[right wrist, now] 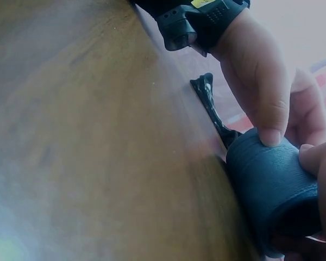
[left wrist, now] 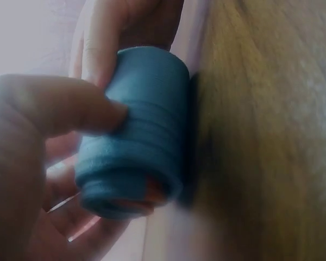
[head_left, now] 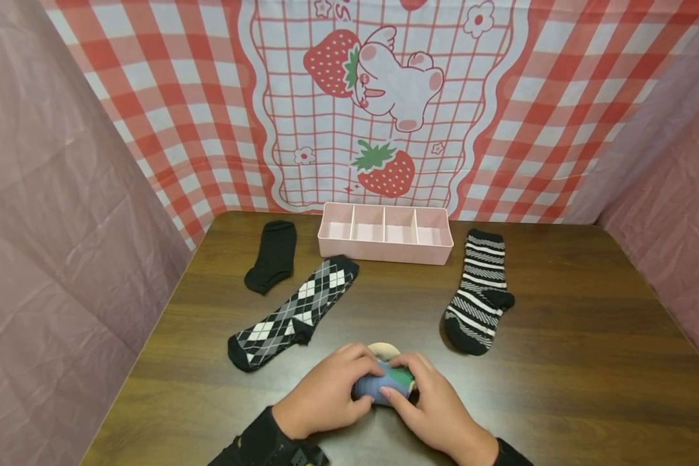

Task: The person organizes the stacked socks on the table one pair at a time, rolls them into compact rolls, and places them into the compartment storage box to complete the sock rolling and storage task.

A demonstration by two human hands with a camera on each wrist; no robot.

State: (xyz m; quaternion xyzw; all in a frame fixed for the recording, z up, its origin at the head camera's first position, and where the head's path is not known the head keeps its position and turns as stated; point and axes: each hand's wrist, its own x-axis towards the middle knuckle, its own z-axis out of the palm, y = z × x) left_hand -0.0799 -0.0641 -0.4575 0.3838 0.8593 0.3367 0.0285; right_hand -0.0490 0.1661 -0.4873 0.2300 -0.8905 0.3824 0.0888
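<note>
One blue fabric roll (head_left: 373,388), gripped between both hands (head_left: 331,392) (head_left: 439,406), near wooden tabletop (head_left: 565,330)

In front of me, a red-and-white gingham cloth (head_left: 198,97) hangs behind the far edge of the worktop (head_left: 559,336), its pale middle panel (head_left: 291,123) printed with strawberries (head_left: 390,176), small flowers (head_left: 479,19) and a white cartoon animal (head_left: 404,84). Creased pink fabric (head_left: 81,194) drops past the left edge on my side, and a pink drape (head_left: 670,259) hangs beyond the right. My worktop is brown, wood-grained, rounded at its far corners; soft light glints toward the near edge.
</note>
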